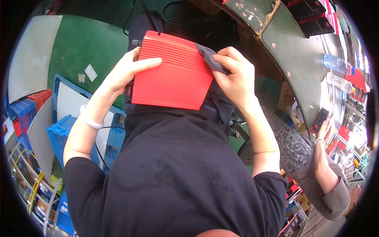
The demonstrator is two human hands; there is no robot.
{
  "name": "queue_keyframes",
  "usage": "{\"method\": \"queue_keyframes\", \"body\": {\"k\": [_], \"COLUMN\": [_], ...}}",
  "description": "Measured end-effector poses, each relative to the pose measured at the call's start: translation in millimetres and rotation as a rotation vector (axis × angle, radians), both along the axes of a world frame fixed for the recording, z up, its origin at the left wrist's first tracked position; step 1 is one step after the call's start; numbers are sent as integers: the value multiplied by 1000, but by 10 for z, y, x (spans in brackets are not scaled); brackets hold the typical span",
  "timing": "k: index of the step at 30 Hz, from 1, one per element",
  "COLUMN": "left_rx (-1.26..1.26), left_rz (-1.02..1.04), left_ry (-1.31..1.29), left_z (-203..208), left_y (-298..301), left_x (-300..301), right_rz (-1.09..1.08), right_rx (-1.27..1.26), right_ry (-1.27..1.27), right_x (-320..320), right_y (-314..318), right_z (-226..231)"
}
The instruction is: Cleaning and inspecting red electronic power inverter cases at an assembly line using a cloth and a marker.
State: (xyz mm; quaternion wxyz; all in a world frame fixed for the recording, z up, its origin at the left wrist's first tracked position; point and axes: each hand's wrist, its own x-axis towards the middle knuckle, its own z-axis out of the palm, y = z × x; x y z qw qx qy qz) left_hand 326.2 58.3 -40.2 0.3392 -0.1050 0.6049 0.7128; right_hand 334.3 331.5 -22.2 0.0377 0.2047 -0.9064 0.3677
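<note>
A red box-shaped metal case [172, 81] with ridged fins along its far part rests over my lap. My left hand [130, 70] grips its left edge, thumb lying on the top face and fingers out of sight beneath. A black knob [136, 42] sticks out from the case's left end. At the opposite edge, my right hand [233, 73] pinches a dark grey cloth [211, 58], which touches the case's far right corner and finned side. A white band circles my left wrist.
A green worktable [290, 51] curves along the right, with black boxes [312, 17] and clear plastic bottles [337, 63] on or beyond it. A co-worker's arm [325, 170] reaches in at right. Blue crates [65, 134] stand at left by the green floor [85, 47].
</note>
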Motion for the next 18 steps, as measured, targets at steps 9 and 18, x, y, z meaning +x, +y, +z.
{"method": "queue_keyframes", "body": {"k": [9, 18], "left_rx": [-78, -78], "left_rz": [-7, -29], "left_ry": [33, 32], "left_z": [-25, -15], "left_y": [40, 56], "left_x": [34, -1], "right_rz": [-320, -177], "right_rx": [-533, -433], "right_ry": [-290, -459], "right_x": [-345, -196], "right_y": [229, 231], "right_z": [-68, -26]}}
